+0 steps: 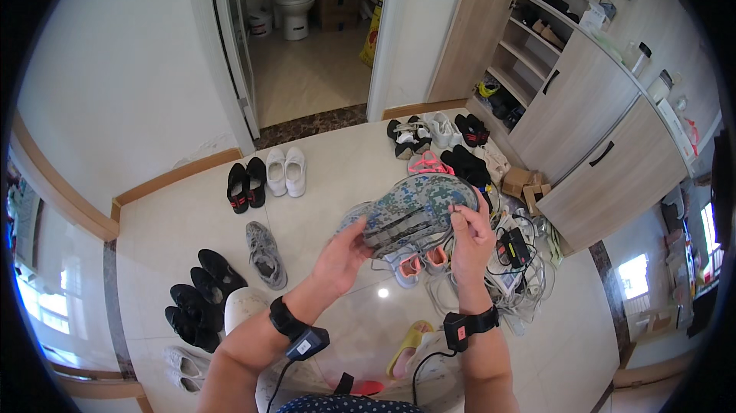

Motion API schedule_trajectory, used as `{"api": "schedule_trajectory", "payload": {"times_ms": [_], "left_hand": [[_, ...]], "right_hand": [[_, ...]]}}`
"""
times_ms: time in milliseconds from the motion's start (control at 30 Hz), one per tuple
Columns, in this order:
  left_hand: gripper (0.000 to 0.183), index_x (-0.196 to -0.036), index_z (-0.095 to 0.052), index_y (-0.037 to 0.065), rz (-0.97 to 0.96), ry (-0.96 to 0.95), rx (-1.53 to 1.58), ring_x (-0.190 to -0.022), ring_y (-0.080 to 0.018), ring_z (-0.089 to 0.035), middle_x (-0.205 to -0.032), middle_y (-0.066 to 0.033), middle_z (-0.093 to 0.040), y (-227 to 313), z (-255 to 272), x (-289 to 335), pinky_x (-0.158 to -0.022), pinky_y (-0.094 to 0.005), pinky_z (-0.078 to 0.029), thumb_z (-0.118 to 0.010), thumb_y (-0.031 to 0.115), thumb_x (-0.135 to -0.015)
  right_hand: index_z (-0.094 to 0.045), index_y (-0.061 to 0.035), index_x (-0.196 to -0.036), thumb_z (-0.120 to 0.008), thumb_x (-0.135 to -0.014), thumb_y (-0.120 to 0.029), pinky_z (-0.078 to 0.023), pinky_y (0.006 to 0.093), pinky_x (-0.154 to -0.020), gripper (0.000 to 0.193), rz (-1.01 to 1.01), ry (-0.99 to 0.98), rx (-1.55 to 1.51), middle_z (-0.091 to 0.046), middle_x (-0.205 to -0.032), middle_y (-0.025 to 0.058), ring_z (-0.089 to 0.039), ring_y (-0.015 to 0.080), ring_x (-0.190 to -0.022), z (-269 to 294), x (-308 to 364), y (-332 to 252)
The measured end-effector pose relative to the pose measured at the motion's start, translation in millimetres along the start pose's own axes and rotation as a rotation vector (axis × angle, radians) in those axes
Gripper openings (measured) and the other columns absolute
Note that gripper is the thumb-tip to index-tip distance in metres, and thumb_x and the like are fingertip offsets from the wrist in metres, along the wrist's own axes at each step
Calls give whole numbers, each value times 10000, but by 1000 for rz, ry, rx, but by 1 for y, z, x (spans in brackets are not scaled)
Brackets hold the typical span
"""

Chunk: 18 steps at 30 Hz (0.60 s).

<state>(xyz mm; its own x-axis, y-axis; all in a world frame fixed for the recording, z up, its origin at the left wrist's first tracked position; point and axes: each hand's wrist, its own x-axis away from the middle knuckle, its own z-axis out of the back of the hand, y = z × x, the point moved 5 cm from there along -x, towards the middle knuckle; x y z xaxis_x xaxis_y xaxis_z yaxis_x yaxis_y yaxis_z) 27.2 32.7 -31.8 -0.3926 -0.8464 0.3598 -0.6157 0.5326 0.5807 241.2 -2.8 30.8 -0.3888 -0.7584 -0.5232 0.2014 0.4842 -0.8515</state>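
Observation:
Between my hands I hold a blue-green camouflage cloth item [406, 210], rounded at its right end, with dark straps or stripes across its middle. Its exact kind I cannot make out. My left hand [346, 254] grips its left end, thumb on top. The thumb and fingers of my right hand [471, 238] pinch the right end. Below it on the floor is a pair of small grey shoes with orange-pink lining [410, 266]. A grey sneaker [265, 256] lies to the left of my left hand.
Black shoes [247, 185] and white shoes [286, 173] stand by the wall. More black shoes [201, 298] sit at the left. Tangled cables [529, 283] and small cardboard boxes [525, 185] lie at the right, before a shoe cabinet [563, 114] with an open door. A yellow slipper [410, 344] is near me.

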Motion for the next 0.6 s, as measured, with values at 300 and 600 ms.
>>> {"api": "schedule_trajectory", "payload": {"times_ms": [300,600], "left_hand": [[225,-907,-581,57,-613,158,-830,-805,-139,-551,-836,-36,-584,21,0,28,-666,-312,-457,-766,133,-803],[456,-1071,-634,49,-1247,-158,-1426,-1018,-304,-589,-1005,-104,-622,46,-45,32,-795,-377,-505,-743,5,-630]], "right_hand": [[-670,49,-1007,-656,-895,-49,-470,289,-917,150,-81,54,-190,-472,-1385,158,-605,176,-1039,1,2,14],[-672,47,-1005,-660,-888,-29,-448,309,-951,140,-153,-79,-195,-449,-1394,165,-582,192,-1083,-16,14,7]]}}
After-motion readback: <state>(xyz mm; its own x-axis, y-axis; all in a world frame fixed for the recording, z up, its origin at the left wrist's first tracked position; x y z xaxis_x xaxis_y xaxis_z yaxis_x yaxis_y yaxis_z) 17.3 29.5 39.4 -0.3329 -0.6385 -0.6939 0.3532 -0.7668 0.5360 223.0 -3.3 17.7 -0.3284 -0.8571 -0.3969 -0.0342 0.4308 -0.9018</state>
